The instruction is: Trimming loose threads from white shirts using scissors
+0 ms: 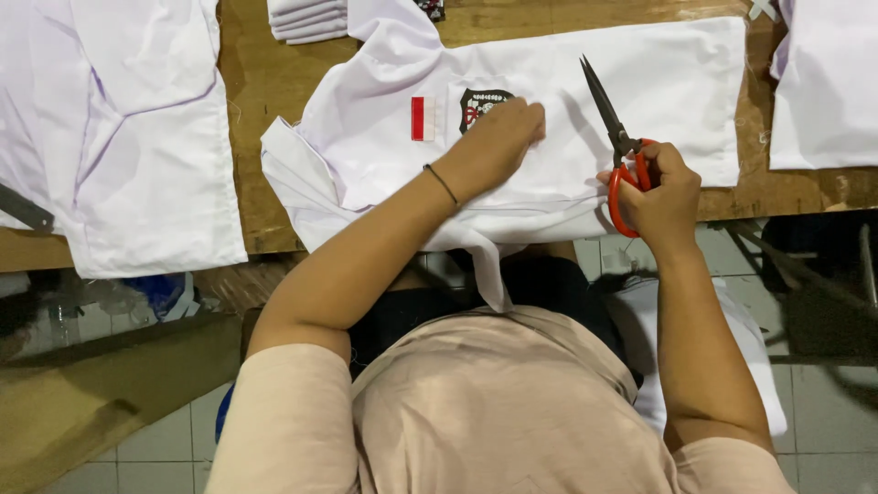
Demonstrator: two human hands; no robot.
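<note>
The white cotton shirt (pixel 585 101) with 2 sewn badges lies at the near edge of the wooden bench (pixel 261 82). The left hand (pixel 498 137) presses flat on it. The right hand (pixel 663 192) grips the orange-handled scissors (pixel 617 146), blades together.

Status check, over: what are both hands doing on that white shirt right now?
Left hand pressed flat on white shirt, beside its dark badge. Right hand gripping red-handled scissors, blades closed, pointing away over the cloth. Nothing blocking.
</note>
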